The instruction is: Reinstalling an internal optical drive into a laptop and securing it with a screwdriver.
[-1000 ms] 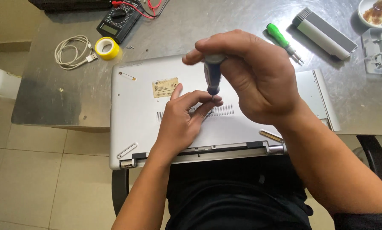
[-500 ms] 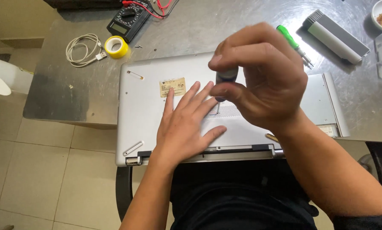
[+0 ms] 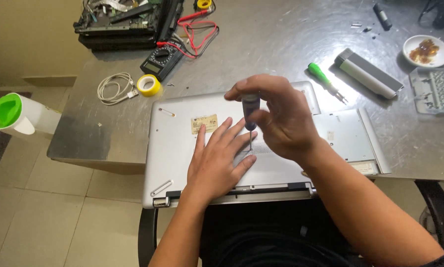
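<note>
A silver laptop [image 3: 177, 148] lies upside down at the near edge of a metal table [image 3: 261, 44]. My left hand [image 3: 217, 160] rests flat on its underside, fingers spread. My right hand [image 3: 276, 116] grips a dark-handled screwdriver [image 3: 250, 110] held upright, its thin tip touching the laptop's vent grille just beside my left fingers. A tan sticker [image 3: 204, 123] sits on the case to the left of my hands.
A green-handled screwdriver [image 3: 322, 76], a grey-and-white bar [image 3: 368, 73], a small dish [image 3: 426, 50] and a clear plastic tray [image 3: 437, 89] lie to the right. Yellow tape [image 3: 148, 85], a white cable [image 3: 114, 88], a multimeter [image 3: 161, 60] and an opened device [image 3: 125, 22] lie at back left. A white-and-green jug [image 3: 14, 116] stands beside the table.
The view has widened and shifted. My left hand went from pinching at the screwdriver tip to lying flat, and my right hand opened its hold so the screwdriver shaft shows.
</note>
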